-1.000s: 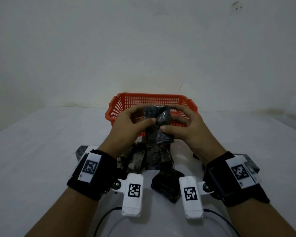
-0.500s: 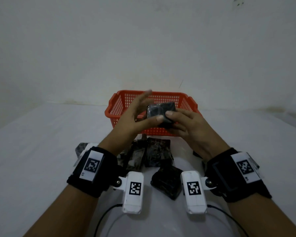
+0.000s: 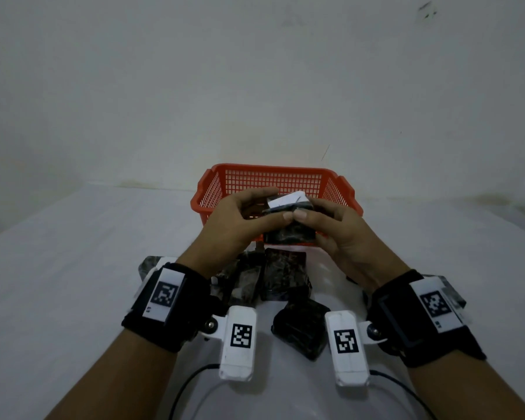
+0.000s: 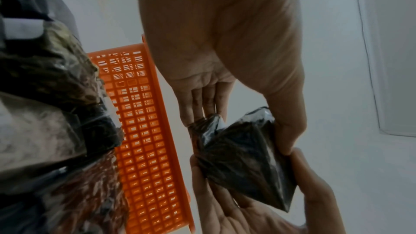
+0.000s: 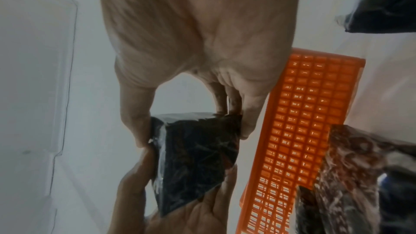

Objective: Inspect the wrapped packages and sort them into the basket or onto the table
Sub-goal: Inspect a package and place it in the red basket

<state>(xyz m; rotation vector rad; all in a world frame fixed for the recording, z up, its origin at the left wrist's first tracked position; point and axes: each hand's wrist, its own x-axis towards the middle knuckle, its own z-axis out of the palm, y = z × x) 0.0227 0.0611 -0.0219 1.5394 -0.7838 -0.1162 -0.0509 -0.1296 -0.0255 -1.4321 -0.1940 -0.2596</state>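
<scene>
Both hands hold one dark wrapped package [image 3: 288, 219] [image 4: 245, 159] [image 5: 193, 156] in the air, just in front of the orange basket [image 3: 273, 180]. A white label shows on its top face. My left hand [image 3: 246, 216] grips its left side, thumb in front and fingers behind. My right hand [image 3: 325, 219] grips the right side the same way; the two thumb tips meet at the front. Several more dark wrapped packages [image 3: 282, 274] lie in a heap on the white table [image 3: 73, 268] below the hands, one [image 3: 300, 328] nearer to me.
The basket [image 4: 144, 131] [image 5: 299, 131] stands at the far middle of the table, close to a white wall; its inside is mostly hidden behind the hands. Another wrapped package [image 3: 449, 295] lies partly hidden behind my right wrist. Cables [image 3: 188, 386] run near the front edge.
The package has been turned in the hands: it hung upright one second ago, and now its white-labelled face is up. The left fingers, spread open half a second ago, have closed round it again.
</scene>
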